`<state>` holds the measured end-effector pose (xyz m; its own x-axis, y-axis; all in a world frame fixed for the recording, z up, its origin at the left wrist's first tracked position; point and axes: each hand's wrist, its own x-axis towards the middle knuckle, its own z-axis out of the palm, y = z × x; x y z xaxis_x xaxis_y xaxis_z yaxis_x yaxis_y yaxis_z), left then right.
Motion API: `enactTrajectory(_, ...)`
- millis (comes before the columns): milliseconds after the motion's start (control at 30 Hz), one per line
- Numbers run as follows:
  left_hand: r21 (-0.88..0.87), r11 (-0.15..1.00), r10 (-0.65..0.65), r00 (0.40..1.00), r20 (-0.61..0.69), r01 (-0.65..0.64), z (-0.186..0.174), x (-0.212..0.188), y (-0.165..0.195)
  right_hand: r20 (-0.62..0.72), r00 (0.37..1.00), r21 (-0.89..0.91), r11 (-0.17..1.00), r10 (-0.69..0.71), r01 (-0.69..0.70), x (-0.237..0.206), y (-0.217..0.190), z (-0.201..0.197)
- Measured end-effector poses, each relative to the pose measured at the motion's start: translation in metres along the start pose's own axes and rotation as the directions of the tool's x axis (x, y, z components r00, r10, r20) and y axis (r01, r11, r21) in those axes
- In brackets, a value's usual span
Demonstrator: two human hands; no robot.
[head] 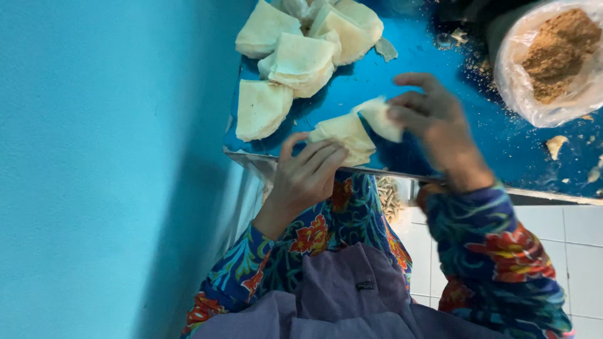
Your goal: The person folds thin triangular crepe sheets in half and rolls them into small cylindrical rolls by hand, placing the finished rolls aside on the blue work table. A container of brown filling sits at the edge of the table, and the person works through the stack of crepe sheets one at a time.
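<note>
Head view: left hand (306,177), right hand (433,122) peeling pastry sheet (352,133); clear filling bag (553,56) beyond.

blue table (502,141), pale pastry sheets (301,59), floral sleeves (496,251)
</note>
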<state>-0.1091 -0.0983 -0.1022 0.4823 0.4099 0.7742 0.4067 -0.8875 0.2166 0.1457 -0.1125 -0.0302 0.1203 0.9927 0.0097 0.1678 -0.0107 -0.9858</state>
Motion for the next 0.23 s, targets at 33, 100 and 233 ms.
enactTrajectory(33, 0.002, 1.000, 0.000, 1.000, -0.003, 0.000, 0.000, 0.001, 0.000, -0.037, 0.998, 0.080, 0.996, 0.053, -0.050, -0.005, -0.001, -0.011)
enactTrajectory(100, 0.002, 1.000, 0.002, 1.000, -0.009, -0.002, 0.001, 0.002, 0.000, -0.083, 0.996, 0.219, 0.975, 0.043, -0.024, -0.012, -0.005, -0.038)
enactTrajectory(233, -0.034, 0.998, -0.060, 0.998, -0.002, 0.060, 0.004, 0.008, 0.001, -0.148, 0.950, -0.095, 0.960, -0.274, 0.262, -0.042, -0.012, -0.083)
